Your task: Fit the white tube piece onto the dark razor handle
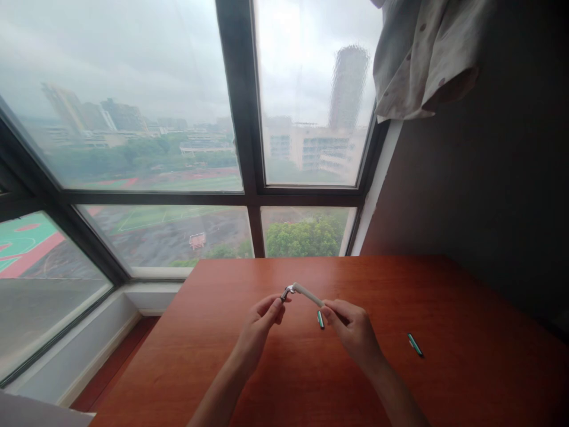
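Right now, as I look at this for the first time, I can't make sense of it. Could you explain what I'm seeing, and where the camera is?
Of course. You see no machine at work here, just a person's two bare hands. The one picture comes from a camera worn on the head, looking forward and down, so the arms reach in from the bottom.

The left hand pinches the dark end of a shiny metal tip. The right hand holds the other end of the pale rod that meets it.

On the reddish-brown table lie two small green-and-black strips, one by the right fingertips, the other farther right. Beyond the table are windows.
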